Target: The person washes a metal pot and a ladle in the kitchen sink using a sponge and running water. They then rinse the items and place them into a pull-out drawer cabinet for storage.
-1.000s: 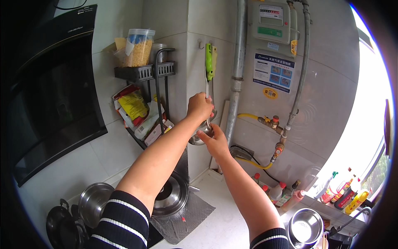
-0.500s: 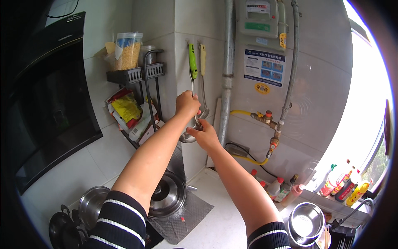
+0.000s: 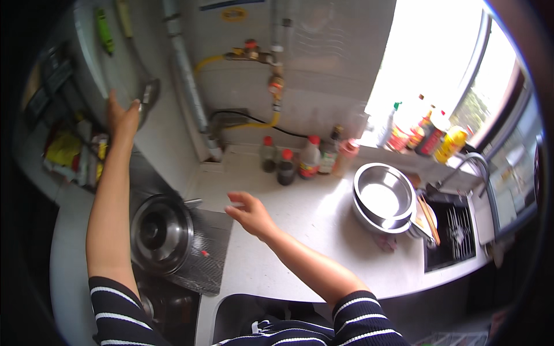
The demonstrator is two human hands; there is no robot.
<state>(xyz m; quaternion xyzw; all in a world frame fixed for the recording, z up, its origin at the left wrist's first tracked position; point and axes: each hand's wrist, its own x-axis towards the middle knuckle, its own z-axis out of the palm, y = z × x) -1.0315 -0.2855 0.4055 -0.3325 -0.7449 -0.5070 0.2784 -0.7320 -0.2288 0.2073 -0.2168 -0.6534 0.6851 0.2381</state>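
Observation:
My left hand (image 3: 123, 120) is raised at the wall on the left, somewhat blurred, with its thumb and fingers apart. It is just below a hanging utensil with a green handle (image 3: 104, 32); whether they touch is unclear, and that utensil's lower end cannot be made out. Beside the hand hangs a ladle (image 3: 149, 97) with a pale yellow handle, its metal bowl low on the wall. My right hand (image 3: 254, 217) hovers above the white counter (image 3: 271, 254), fingers loosely bent and apart, holding nothing.
A lidded pot (image 3: 161, 233) sits on the left beside a silvery mat (image 3: 210, 254). Several sauce bottles (image 3: 310, 157) line the back wall under a yellow gas pipe (image 3: 259, 124). Steel basins (image 3: 360, 210) stand on the right by the sink (image 3: 453, 233). More bottles (image 3: 430, 138) occupy the windowsill.
My right hand has left the hanging utensil and moved down over the counter. My left hand stays up near the utensils. The view has swung right and down.

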